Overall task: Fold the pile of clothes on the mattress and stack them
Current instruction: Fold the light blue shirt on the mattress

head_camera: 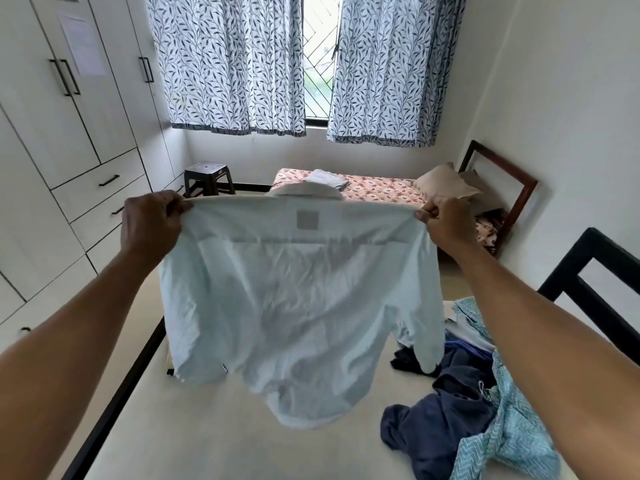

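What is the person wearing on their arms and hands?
Nothing that shows. The left arm and right arm are bare all the way to the picture's edge, with no sleeves. The left hand and right hand have no gloves, and no watch, bracelet or ring is visible.

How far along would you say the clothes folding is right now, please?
No folded stack shows on the cream mattress yet. The left hand and right hand hold a pale blue collared shirt up by its shoulders, unfolded. The crumpled navy garment and teal patterned garment await folding.
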Demonstrator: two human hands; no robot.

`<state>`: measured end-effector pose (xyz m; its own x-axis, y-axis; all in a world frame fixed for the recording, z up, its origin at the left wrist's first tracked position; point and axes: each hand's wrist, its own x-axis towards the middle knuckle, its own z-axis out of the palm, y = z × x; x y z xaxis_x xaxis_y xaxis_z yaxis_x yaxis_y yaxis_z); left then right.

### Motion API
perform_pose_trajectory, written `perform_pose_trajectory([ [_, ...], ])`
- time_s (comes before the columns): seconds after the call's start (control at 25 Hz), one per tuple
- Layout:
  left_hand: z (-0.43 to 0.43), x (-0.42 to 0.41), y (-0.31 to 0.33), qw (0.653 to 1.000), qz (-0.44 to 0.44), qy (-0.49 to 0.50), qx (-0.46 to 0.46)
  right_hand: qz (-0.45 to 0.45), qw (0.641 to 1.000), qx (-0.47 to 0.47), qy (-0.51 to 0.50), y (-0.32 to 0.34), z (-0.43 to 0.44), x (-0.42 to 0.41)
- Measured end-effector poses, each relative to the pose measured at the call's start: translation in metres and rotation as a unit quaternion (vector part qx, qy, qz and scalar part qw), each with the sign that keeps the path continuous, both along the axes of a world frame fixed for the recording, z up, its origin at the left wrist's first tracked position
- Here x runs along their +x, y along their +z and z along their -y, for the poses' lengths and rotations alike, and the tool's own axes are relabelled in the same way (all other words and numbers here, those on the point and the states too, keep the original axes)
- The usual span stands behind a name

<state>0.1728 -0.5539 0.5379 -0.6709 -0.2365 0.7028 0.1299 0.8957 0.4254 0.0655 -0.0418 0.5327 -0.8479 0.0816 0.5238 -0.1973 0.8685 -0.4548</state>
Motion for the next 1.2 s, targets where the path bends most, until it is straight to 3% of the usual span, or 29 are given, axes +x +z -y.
perform_pose_trajectory([
  [0.12, 0.010, 0.003, -0.006, 0.999, 0.010, -0.027, 0.041, -0.007, 1.000, -0.005, 0.010, -0.007, 0.006, 0.011],
  [0.2, 0.013, 0.003, -0.010, 0.993, 0.051, -0.030, 0.100, -0.020, 0.999, -0.044, 0.010, -0.010, 0.013, 0.021],
  [0.32, 0.009, -0.001, -0.018, 0.979, 0.139, -0.046, 0.141, 0.032, 0.996, -0.085, 0.027, -0.021, 0.033, 0.037],
  [0.4, 0.004, 0.001, -0.023, 0.959, 0.212, -0.094, 0.163, 0.083, 0.989, -0.115, 0.043, -0.023, 0.047, 0.048],
  [0.48, 0.002, 0.008, -0.023, 0.907, 0.312, -0.173, 0.222, 0.178, 0.973, -0.120, 0.082, -0.017, 0.056, 0.062],
  [0.56, 0.001, 0.023, -0.018, 0.833, 0.451, -0.250, 0.200, 0.347, 0.923, -0.063, 0.153, -0.008, 0.055, 0.079],
  [0.68, -0.017, 0.056, -0.022, 0.732, 0.620, -0.282, 0.024, 0.599, 0.768, -0.011, 0.228, -0.007, 0.045, 0.109],
  [0.76, -0.039, 0.078, -0.030, 0.670, 0.685, -0.285, -0.015, 0.670, 0.698, -0.003, 0.253, -0.015, 0.042, 0.130],
  [0.84, -0.057, 0.094, -0.035, 0.615, 0.726, -0.308, 0.005, 0.679, 0.677, -0.020, 0.283, -0.026, 0.037, 0.143],
  [0.88, -0.061, 0.099, -0.037, 0.605, 0.730, -0.316, 0.027, 0.676, 0.673, -0.037, 0.298, -0.029, 0.034, 0.146],
  [1.0, -0.053, 0.098, -0.046, 0.616, 0.716, -0.310, 0.109, 0.674, 0.671, -0.079, 0.298, -0.033, 0.021, 0.144],
  [1.04, -0.047, 0.092, -0.049, 0.635, 0.705, -0.291, 0.125, 0.670, 0.680, -0.082, 0.286, -0.036, 0.018, 0.134],
  [1.12, -0.031, 0.073, -0.065, 0.717, 0.654, -0.217, 0.105, 0.624, 0.746, -0.049, 0.227, -0.055, 0.015, 0.108],
  [1.2, -0.014, 0.046, -0.091, 0.826, 0.547, -0.124, 0.043, 0.519, 0.836, 0.066, 0.164, -0.084, 0.012, 0.075],
])
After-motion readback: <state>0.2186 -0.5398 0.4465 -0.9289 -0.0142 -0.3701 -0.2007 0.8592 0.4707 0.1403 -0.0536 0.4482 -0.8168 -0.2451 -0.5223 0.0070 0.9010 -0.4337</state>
